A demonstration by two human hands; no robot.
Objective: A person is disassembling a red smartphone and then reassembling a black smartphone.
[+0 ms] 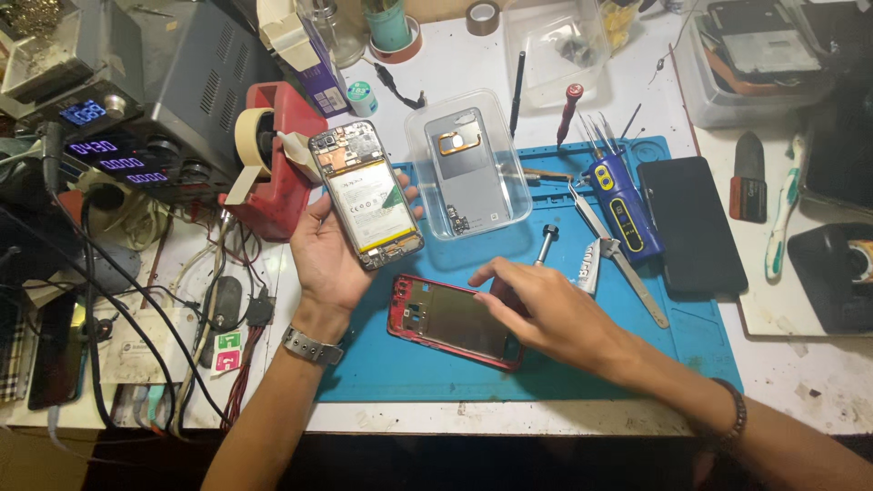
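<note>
My left hand (326,257) holds an opened phone (366,194) above the blue mat, its white battery and circuit board facing up. My right hand (536,307) rests palm down on the blue work mat (582,364), fingertips touching the right end of a red phone back cover (446,320) that lies inside-up on the mat. A small screwdriver (546,244) lies just beyond the right hand's fingers.
A clear plastic tray (468,164) with a grey panel and small parts sits behind the mat. A blue tool (618,207), tweezers (618,264) and a black phone (691,223) lie right. A red tape dispenser (277,155) and a power supply (136,100) stand left.
</note>
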